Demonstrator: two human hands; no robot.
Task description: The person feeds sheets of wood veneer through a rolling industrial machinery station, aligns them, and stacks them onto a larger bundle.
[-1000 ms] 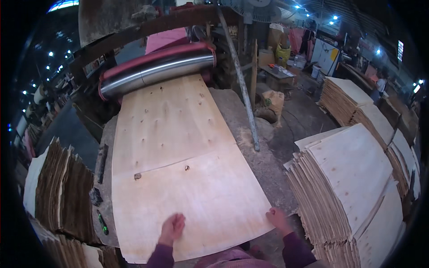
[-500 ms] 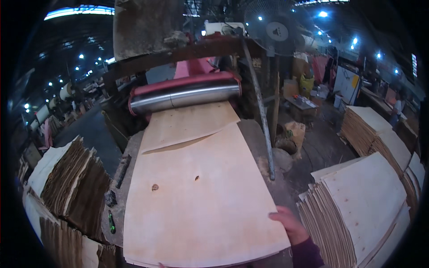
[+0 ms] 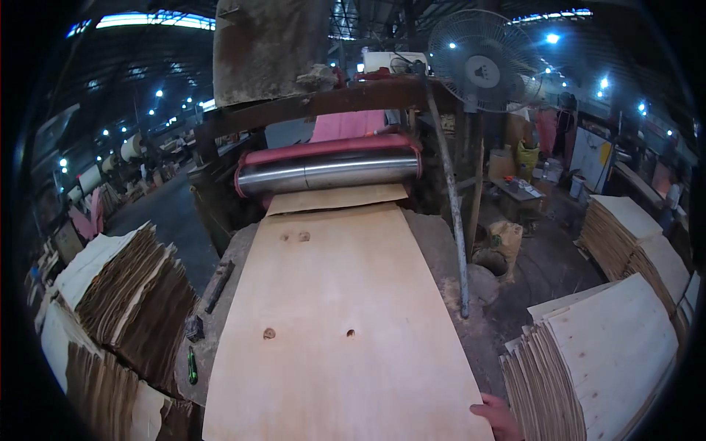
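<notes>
A pale wood veneer sheet (image 3: 353, 294) with several dark knots lies lengthwise in front of me. My right hand (image 3: 500, 416) grips its near right edge, at the lower border of the picture, fingertips on the top face. Ahead, a second veneer sheet (image 3: 338, 197) shows only as a short strip beneath the shiny metal roller (image 3: 360, 171). The far edge of the long sheet sits close to this strip, with a dark gap line between them. My left hand is out of view.
A green-and-black cutter (image 3: 193, 365) lies on the dusty machine table (image 3: 254, 246) at left. Veneer stacks stand left (image 3: 132, 294) and right (image 3: 607, 353). A metal pole (image 3: 448, 198) leans at the table's right side, below a fan (image 3: 483, 71).
The front veneer strip has gone farther under the roller, and the long sheet's far edge is nearer it. My view has shifted. The left fingertips at the near edge have left view.
</notes>
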